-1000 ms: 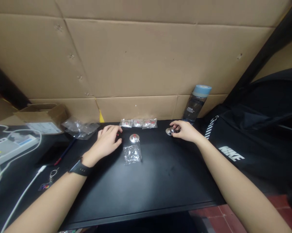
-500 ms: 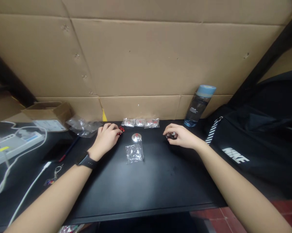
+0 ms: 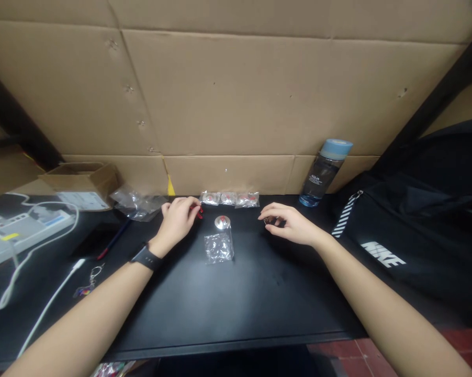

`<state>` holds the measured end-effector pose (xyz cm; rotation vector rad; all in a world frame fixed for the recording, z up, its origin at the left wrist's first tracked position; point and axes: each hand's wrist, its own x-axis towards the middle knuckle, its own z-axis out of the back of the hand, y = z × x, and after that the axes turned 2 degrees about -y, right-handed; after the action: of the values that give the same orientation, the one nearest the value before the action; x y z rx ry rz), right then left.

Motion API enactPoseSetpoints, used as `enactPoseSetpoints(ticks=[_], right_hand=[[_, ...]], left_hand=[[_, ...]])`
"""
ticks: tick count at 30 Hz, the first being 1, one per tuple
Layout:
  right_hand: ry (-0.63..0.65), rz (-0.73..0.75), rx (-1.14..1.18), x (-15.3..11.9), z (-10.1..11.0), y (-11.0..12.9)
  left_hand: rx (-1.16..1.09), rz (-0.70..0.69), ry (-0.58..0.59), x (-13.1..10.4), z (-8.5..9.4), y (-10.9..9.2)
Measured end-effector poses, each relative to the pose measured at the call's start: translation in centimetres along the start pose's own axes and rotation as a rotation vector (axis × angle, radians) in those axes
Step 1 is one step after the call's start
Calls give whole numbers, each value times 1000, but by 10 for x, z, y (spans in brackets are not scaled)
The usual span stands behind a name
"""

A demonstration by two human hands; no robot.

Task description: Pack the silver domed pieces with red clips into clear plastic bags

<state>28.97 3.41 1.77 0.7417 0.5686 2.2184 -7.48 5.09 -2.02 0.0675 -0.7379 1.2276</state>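
Observation:
My left hand (image 3: pixel 180 215), with a dark watch on its wrist, is closed at the fingertips on a small red object (image 3: pixel 199 211), mostly hidden by the fingers. My right hand (image 3: pixel 289 223) is curled, thumb and fingers around a small, shiny, dark item (image 3: pixel 268 220) whose kind I cannot make out. Between the hands lies a round silver disc with a red mark (image 3: pixel 222 222). Just in front of it is a crumpled clear plastic bag (image 3: pixel 218 247). Several small clear packets with red-marked contents (image 3: pixel 228 198) sit in a row behind the disc, against the cardboard.
A blue-capped bottle (image 3: pixel 323 175) and a black bag (image 3: pixel 381 230) stand at the right. On the left are an open cardboard box (image 3: pixel 82 183), loose plastic wrapping (image 3: pixel 139 204), a white power strip (image 3: pixel 32 230), cables and a keyring (image 3: pixel 87 285). Cardboard (image 3: pixel 220 94) walls the back.
The view has shifted slightly. My left hand has turned a little, its fingers drawn in over the red object. My right hand has moved slightly left and its fingers have shifted around the shiny item.

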Motion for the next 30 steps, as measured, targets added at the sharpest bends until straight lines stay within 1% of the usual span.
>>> enactPoseSetpoints(ticks=[3, 5, 7, 10, 14, 16, 19, 22, 25, 27, 30], right_hand=[[-44, 6, 47, 0, -5, 2], [-63, -3, 106, 0, -9, 5], [-73, -11, 172, 0, -14, 9], [-83, 0, 251, -1, -21, 20], [-103, 60, 379, -1, -28, 37], [-104, 78, 428, -1, -32, 43], [-103, 79, 479, -2, -37, 49], [-94, 74, 517, -2, -41, 52], [-84, 76, 532, -3, -44, 53], [-81, 76, 535, -3, -45, 54], [-85, 71, 554, -3, -46, 55]], left_hand=[[-353, 77, -25, 1, 2, -5], [-516, 95, -40, 0, 3, -10], [-587, 101, -36, -2, 6, -18], [-627, 92, -4, -8, 12, -36], [-698, 18, -1, -16, 21, -62], [-745, -1, 9, -19, 24, -70], [-691, -58, 1, -24, 27, -75], [-550, -158, -62, -27, 29, -74], [-459, -254, -112, -28, 31, -75], [-436, -287, -110, -28, 31, -76], [-461, -310, -82, -28, 28, -80]])
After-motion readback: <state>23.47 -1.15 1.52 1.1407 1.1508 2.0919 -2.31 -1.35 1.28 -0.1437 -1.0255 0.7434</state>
